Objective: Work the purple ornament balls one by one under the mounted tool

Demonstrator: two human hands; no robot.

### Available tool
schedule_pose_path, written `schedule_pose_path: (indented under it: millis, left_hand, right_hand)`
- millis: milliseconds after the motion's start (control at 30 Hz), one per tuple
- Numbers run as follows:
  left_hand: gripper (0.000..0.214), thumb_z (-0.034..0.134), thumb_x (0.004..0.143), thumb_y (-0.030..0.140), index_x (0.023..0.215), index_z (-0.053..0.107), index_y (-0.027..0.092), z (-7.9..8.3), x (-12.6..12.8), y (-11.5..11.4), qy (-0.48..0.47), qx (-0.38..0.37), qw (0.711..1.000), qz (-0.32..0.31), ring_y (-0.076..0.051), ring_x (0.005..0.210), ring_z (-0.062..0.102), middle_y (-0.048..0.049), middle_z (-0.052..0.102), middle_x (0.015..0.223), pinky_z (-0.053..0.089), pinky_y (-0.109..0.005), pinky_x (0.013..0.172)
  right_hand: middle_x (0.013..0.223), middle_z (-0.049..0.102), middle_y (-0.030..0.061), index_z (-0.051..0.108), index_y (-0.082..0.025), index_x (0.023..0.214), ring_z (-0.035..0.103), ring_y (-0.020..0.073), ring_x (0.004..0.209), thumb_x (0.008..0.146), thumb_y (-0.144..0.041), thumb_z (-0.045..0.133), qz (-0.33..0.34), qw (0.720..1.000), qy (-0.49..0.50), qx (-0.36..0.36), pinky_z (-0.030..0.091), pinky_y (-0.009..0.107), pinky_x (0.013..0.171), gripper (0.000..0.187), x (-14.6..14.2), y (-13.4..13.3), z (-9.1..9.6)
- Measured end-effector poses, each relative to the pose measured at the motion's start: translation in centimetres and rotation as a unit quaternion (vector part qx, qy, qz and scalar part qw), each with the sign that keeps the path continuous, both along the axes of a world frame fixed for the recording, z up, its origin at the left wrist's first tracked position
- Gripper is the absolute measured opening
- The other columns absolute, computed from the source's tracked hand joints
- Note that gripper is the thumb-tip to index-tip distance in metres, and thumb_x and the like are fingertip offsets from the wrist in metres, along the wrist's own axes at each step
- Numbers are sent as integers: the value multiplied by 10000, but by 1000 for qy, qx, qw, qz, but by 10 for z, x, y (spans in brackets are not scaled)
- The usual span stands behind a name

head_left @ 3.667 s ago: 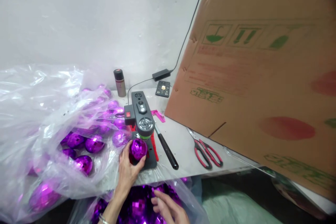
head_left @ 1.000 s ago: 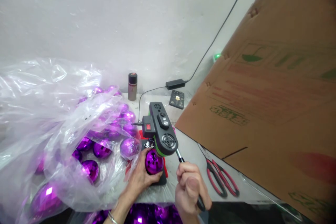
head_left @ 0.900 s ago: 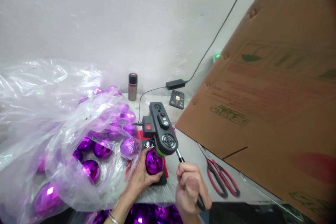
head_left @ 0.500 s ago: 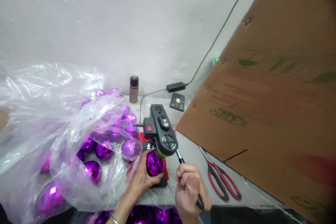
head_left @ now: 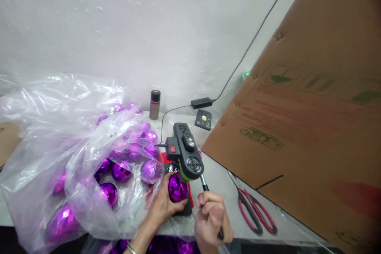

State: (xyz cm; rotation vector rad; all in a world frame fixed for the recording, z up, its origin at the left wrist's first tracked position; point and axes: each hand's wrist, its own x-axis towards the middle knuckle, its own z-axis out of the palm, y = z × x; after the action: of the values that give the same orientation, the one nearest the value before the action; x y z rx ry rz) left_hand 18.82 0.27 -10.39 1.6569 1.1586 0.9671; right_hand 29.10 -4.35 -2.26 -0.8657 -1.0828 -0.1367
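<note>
A shiny purple faceted ball (head_left: pixel 177 187) sits in my left hand (head_left: pixel 163 203), thumb and fingers closed around its sides. It is held under the front end of a black and green machine (head_left: pixel 189 151) with round grilles and a red switch. My right hand (head_left: pixel 212 219) is wrapped around the black handle (head_left: pixel 220 233) of a metal lever (head_left: pixel 203 181) that comes out of the machine's right side. Below the ball, part of the machine's black base (head_left: pixel 187 208) shows, with red material beside it. The contact between ball and machine cannot be made out.
To the left, a clear plastic bag (head_left: pixel 86 190) holds several purple balls (head_left: pixel 121 170). Red-handled scissors (head_left: pixel 256 211) lie right of my right hand, near a large cardboard box (head_left: pixel 285 127). A small bottle (head_left: pixel 154 105), a black adapter (head_left: pixel 202 102) and a dark card (head_left: pixel 203 120) are along the wall.
My right hand and the lever handle have swung slightly left relative to the machine. My left hand keeps the ball in the same place. The whole view has shifted a little.
</note>
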Motion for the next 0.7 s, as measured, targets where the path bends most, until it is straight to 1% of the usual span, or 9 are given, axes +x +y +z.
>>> schedule_pose_path:
  millis: [133,200,300,400,467,533,600,633,700]
  left_hand:
    - [804,820,694,260,1430,507,182,6,0,-1,1,0,1000,-3,-344,1333,652,-147,679,1405,489,-555,1185]
    - [792,821,697,265,1425,518,190,9,-1,0,3,-2,1000,-4,-348,1349,643,-141,683,1406,481,-560,1196]
    - [837,842,671,248,1440,516,190,14,-3,3,-6,-13,1000,-5,-349,1367,635,-140,682,1422,474,-557,1212]
    - [860,870,671,250,1455,526,175,12,-8,-2,-10,-17,1000,15,-370,1364,646,-166,679,1439,481,-585,1210]
    - [878,908,670,264,1466,549,178,0,-13,-19,8,7,999,40,-402,1380,638,-187,674,1457,496,-608,1198]
    - [939,969,642,286,1486,568,198,-20,-20,-49,38,60,997,43,-433,1411,612,-202,657,1488,520,-607,1183]
    - [968,1012,631,314,1498,588,246,-39,-29,-84,70,119,990,25,-439,1426,600,-199,647,1509,547,-578,1165]
    - [900,996,679,322,1489,607,273,-45,-35,-99,87,140,986,27,-430,1414,614,-194,657,1499,561,-558,1151]
    - [718,905,819,346,1479,627,296,-43,-50,-115,116,167,978,50,-405,1394,637,-189,674,1478,585,-523,1120]
  right_hand:
    - [740,611,-7,551,-203,703,597,132,642,1106,-276,456,9,999,-43,2,508,309,642,421,6,1,-20]
    - [740,633,2,577,-203,706,611,144,650,1094,-303,496,21,998,-65,-4,511,316,636,409,11,-1,-21]
    - [715,600,1,535,-208,706,589,145,649,1094,-247,473,28,997,-60,-29,476,303,613,395,16,-5,4]
    - [652,520,-21,514,-213,720,569,144,647,1084,-187,484,42,995,-14,-94,432,279,592,366,14,-8,50]
    - [608,474,-32,493,-212,665,530,136,595,1083,-217,513,49,994,10,-102,408,280,572,419,11,-7,75]
    - [597,463,-35,490,-208,644,518,129,576,1076,-227,545,45,995,22,-90,385,278,558,436,9,-5,86]
    - [600,474,-32,495,-205,643,530,130,581,1069,-217,560,38,996,25,-78,383,278,562,431,8,-4,82]
    - [603,483,-28,499,-204,645,540,133,587,1066,-212,562,36,996,26,-73,388,280,566,426,7,-4,76]
    - [614,504,-19,500,-203,645,557,139,597,1062,-209,564,32,997,30,-67,392,283,566,422,7,-5,62]
